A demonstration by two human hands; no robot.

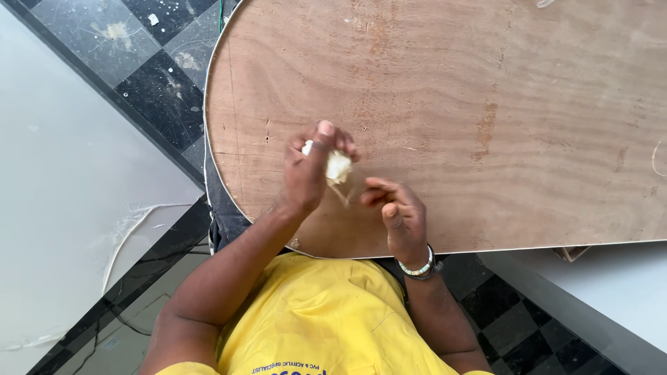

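Plywood panel point(486, 104), rounded at its left end, fills the upper right of the frame; grain streaked, surface scuffed and stained. Below and left: black-and-white checkered floor tiles point(156, 83), dusty. A smooth pale grey sheet point(55, 194) covers the far left. Left hand point(313, 170), frame centre, closed on a crumpled off-white wad point(338, 167). Right hand point(397, 212) just beside it, fingers loosely curled, empty, beaded bracelet point(419, 267) at wrist.

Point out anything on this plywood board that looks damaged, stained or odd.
The plywood board carries rusty brown stains near its middle and top, plus small dark nicks beside the left hand, which holds a whitish crumpled wad. Nothing spilled.
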